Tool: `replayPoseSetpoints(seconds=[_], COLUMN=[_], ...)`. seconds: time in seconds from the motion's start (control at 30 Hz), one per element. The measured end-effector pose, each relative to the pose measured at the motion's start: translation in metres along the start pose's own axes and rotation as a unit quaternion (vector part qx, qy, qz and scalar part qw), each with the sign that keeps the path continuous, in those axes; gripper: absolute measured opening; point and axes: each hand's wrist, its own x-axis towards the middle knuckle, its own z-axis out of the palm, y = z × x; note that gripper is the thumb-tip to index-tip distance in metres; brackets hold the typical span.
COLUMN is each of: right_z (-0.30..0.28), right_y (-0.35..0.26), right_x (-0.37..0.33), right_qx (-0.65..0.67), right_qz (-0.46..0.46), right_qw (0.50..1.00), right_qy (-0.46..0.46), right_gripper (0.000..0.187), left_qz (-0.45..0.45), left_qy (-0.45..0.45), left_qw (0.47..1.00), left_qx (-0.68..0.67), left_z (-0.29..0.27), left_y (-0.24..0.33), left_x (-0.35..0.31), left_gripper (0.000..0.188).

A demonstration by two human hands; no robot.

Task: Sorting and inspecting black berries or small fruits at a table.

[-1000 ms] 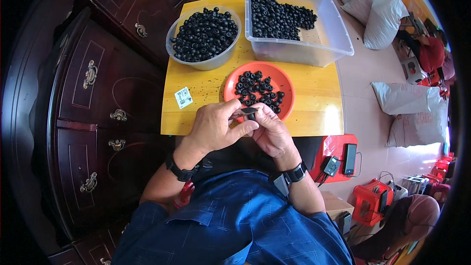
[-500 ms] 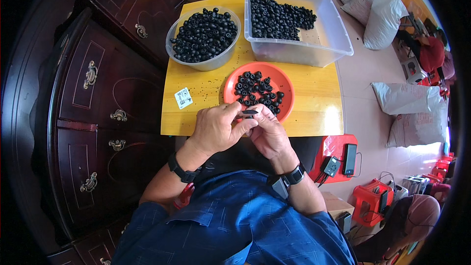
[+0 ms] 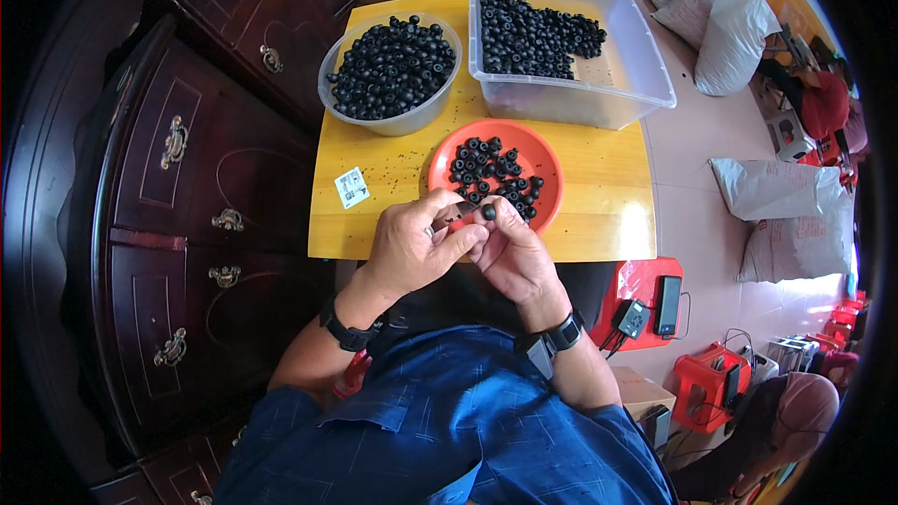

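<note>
My right hand [image 3: 517,257] pinches a small black round part [image 3: 489,212] between thumb and fingertips. Close against it, my left hand [image 3: 416,241] is closed around a small tool with a red part [image 3: 456,223]; the fingers cover most of it, so its kind is unclear. Both hands meet over the near rim of an orange-red plate [image 3: 550,151]. Several black round parts [image 3: 483,157] with holes lie on that plate, most of them toward its left and middle.
Behind the plate stand a clear round tub [image 3: 407,122] and a clear rectangular bin [image 3: 580,103], both holding many black parts. A white label [image 3: 352,187] and dark crumbs lie on the yellow table [image 3: 374,234]. Dark cabinets [image 3: 196,187] flank the left; white sacks [image 3: 734,37] and another person [image 3: 786,430] are at right.
The black part in my right fingers has come into clearer view, its rounded side showing. A red part now shows at my left fingertips. Both hands stay over the plate's near rim.
</note>
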Motion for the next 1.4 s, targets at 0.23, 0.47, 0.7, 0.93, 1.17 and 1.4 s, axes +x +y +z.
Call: replayPoseSetpoints(seconds=[0.23,0.47,0.7,0.93,1.17,1.4], right_z=[0.006,0.001,-0.009,0.003,-0.013,-0.011], right_y=[0.004,-0.004,-0.031,-0.044,-0.025,-0.025], right_x=[0.004,0.0,0.002,0.009,0.014,0.013], right_qx=[-0.021,-0.167,-0.454,-0.818,-0.894,-0.895], right_qz=[0.036,-0.015,-0.192,-0.33,-0.262,-0.245], right_qw=[0.999,0.985,0.867,0.462,0.349,0.359], right_qy=[-0.004,0.051,0.077,0.089,0.097,0.097], right_gripper=[0.018,0.019,0.01,0.039,0.049,0.042], left_qz=[0.045,0.04,-0.009,-0.02,-0.132,-0.187], left_qy=[0.052,0.005,0.172,0.193,0.063,0.037], left_qw=[0.993,0.998,0.971,0.962,0.987,0.982], left_qx=[-0.099,-0.039,0.166,0.191,0.061,0.011], left_z=[0.01,-0.003,-0.067,-0.071,0.006,0.025], left_y=[0.004,-0.001,-0.038,-0.058,-0.067,-0.076], left_x=[0.004,0.01,0.059,0.065,0.02,0.016], left_gripper=[0.025,0.021,0.019,0.032,0.038,0.047])
